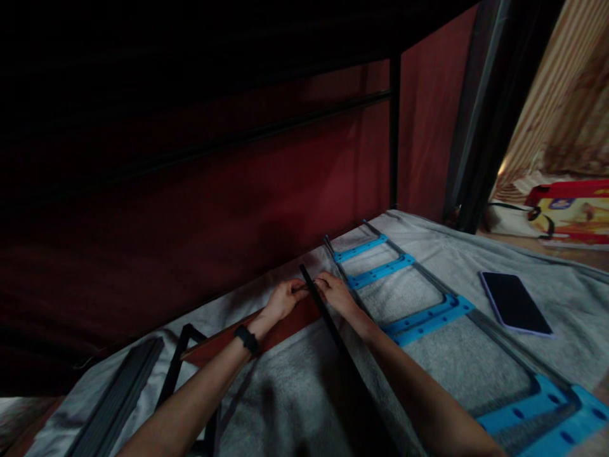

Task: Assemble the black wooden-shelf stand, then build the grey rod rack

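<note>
We find both hands closed on the far end of one black rod (328,320). The left hand (284,299) pinches it from the left, fingers curled together around the tip; the right hand (335,293) meets it from the right, fingers bent and pressed to the same spot. The rod runs from between the two sets of fingertips back toward us, between the forearms, and lies tilted over the cloth. We count one black band (247,339) on the left wrist; any writing on it is too small to read.

Under the left hand we note one brown board (285,325), flat on a grey cloth (295,387) that covers the surface. Just right of the right hand lies one frame (419,304) of dark bars joined by blue plates; we count five blue plates in view, each with holes. One dark phone (515,303) lies face up on the cloth, well apart to the right, its screen blank. At lower left we note one bundle of dark bars (118,397) and one further black frame piece (178,362). Behind stands a red panel (238,209) held in black uprights. At far right one red and yellow bag (571,212) shows print that we cannot read.
</note>
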`<control>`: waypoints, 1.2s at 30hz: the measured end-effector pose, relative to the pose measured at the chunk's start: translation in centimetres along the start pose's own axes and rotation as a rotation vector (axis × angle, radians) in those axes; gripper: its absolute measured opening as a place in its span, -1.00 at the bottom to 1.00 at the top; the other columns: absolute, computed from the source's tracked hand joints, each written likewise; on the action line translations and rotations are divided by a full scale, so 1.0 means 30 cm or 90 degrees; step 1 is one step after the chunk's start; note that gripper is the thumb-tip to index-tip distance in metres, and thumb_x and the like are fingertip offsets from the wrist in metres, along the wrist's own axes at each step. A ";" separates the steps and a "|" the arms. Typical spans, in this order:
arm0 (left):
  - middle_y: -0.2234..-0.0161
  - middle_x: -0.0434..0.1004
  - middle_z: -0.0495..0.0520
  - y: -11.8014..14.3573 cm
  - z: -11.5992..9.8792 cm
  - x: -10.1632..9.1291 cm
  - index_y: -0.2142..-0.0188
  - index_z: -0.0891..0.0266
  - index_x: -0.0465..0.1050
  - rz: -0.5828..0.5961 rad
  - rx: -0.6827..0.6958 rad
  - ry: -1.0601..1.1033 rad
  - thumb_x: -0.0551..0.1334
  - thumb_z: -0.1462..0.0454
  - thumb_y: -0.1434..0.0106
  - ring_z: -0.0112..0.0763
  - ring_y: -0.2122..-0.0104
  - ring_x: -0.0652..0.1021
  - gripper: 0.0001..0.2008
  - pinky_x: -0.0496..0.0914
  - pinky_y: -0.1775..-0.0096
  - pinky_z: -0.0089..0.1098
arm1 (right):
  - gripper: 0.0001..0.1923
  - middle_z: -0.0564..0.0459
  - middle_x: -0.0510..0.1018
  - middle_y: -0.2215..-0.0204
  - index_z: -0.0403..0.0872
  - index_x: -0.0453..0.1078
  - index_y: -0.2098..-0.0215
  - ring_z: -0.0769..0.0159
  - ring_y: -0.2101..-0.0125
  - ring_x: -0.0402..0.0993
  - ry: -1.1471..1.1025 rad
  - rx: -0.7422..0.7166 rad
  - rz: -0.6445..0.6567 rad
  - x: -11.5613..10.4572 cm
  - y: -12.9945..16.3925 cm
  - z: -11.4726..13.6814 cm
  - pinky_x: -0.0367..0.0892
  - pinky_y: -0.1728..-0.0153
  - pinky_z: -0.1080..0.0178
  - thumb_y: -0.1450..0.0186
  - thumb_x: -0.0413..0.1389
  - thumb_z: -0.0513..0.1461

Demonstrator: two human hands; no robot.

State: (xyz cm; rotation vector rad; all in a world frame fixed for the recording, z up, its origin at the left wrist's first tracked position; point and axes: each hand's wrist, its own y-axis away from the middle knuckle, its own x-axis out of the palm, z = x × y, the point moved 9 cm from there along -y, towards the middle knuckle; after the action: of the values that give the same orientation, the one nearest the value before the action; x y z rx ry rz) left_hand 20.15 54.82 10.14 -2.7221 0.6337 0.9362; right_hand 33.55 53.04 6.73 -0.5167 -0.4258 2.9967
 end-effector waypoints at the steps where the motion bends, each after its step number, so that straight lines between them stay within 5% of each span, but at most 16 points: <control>1: 0.36 0.62 0.06 0.000 0.002 -0.002 0.33 0.27 0.56 -0.003 -0.001 -0.004 0.28 0.17 -0.12 -0.29 0.33 0.55 -0.78 0.39 0.25 -0.37 | -0.75 0.13 0.50 0.46 -0.02 0.41 0.35 0.37 0.41 0.43 0.037 -0.005 -0.002 -0.002 -0.004 0.005 0.29 0.30 0.33 -0.42 -0.06 -0.21; 7: 0.37 0.60 0.04 0.005 0.001 -0.014 0.36 0.25 0.53 -0.016 -0.006 -0.045 0.28 0.16 -0.11 -0.32 0.35 0.52 -0.80 0.37 0.26 -0.38 | -0.62 0.10 0.55 0.45 0.01 0.43 0.42 0.35 0.41 0.45 0.168 0.015 -0.021 0.005 -0.020 0.008 0.27 0.30 0.33 -0.46 -0.09 -0.12; 13: 0.38 0.60 0.02 0.003 -0.005 -0.016 0.35 0.23 0.51 -0.016 -0.008 -0.040 0.27 0.20 -0.11 -0.34 0.35 0.52 -0.84 0.38 0.25 -0.39 | -0.63 0.00 0.59 0.35 -0.01 0.46 0.32 0.27 0.31 0.51 0.118 0.031 -0.030 0.004 -0.007 -0.005 0.32 0.24 0.28 -0.46 -0.11 -0.09; 17: 0.35 0.61 0.04 0.001 0.009 -0.006 0.32 0.24 0.53 0.000 -0.008 -0.020 0.28 0.18 -0.12 -0.31 0.32 0.53 -0.81 0.39 0.24 -0.37 | -0.76 0.10 0.56 0.37 -0.02 0.41 0.25 0.36 0.34 0.49 -0.014 0.030 -0.031 0.001 -0.006 -0.013 0.33 0.28 0.34 -0.44 -0.08 -0.20; 23: 0.35 0.59 0.04 -0.001 0.010 -0.011 0.33 0.25 0.51 0.001 0.006 -0.036 0.28 0.20 -0.14 -0.32 0.31 0.53 -0.84 0.38 0.22 -0.38 | -0.69 0.08 0.56 0.41 0.00 0.41 0.39 0.34 0.37 0.48 0.105 0.040 -0.026 0.021 -0.024 -0.016 0.30 0.28 0.33 -0.45 -0.08 -0.19; 31: 0.34 0.59 0.02 -0.005 0.022 -0.010 0.31 0.23 0.49 0.017 0.003 -0.072 0.26 0.17 -0.15 -0.33 0.32 0.53 -0.81 0.38 0.22 -0.39 | -0.70 0.03 0.59 0.29 0.01 0.44 0.27 0.28 0.27 0.51 0.113 0.019 -0.043 0.006 -0.002 0.008 0.33 0.22 0.28 -0.46 -0.12 -0.20; 36: 0.31 0.63 0.08 -0.005 0.017 -0.007 0.29 0.26 0.53 0.015 0.003 -0.037 0.29 0.14 -0.14 -0.28 0.30 0.56 -0.77 0.41 0.22 -0.36 | -0.73 0.12 0.55 0.39 0.01 0.39 0.31 0.36 0.34 0.49 0.112 0.021 -0.028 0.002 -0.004 0.015 0.31 0.29 0.34 -0.45 -0.11 -0.25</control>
State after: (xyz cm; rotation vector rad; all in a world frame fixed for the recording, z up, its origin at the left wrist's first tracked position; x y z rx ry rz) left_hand 19.79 55.18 9.88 -2.6779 0.6585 1.0130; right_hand 33.33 53.04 7.16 -0.7507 -0.3689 2.8794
